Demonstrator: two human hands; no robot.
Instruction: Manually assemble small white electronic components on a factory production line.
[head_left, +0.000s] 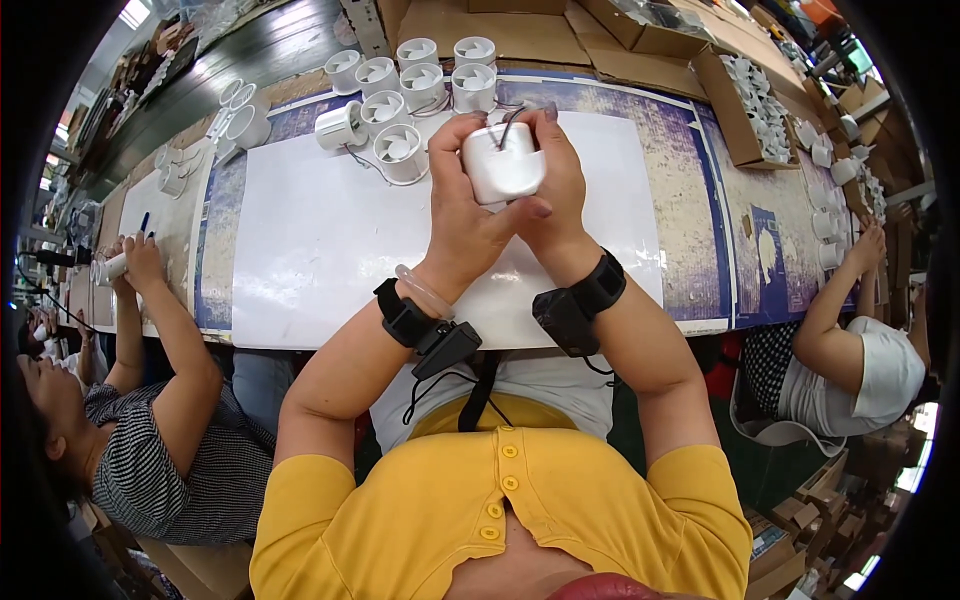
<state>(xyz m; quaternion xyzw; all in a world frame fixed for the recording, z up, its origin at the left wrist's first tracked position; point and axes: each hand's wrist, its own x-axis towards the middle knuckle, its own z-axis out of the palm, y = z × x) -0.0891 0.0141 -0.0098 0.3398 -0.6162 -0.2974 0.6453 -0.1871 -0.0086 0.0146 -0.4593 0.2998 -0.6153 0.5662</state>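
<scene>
Between my two hands I hold a glossy white plastic housing above the table, with thin dark wires looping over its upper side. My left hand wraps its left side, thumb and fingers pressed against it. From the right, my right hand grips it too, its thumb lying across the lower edge. Just beyond and to the left stand several white round fan units with blades inside and thin wires trailing out. One fan unit lies tipped on its side.
A glossy white sheet covers the table under my hands. At the far right is a cardboard box of small white parts. Co-workers sit on both sides; the left one holds a white cylinder. More white units stand at the left.
</scene>
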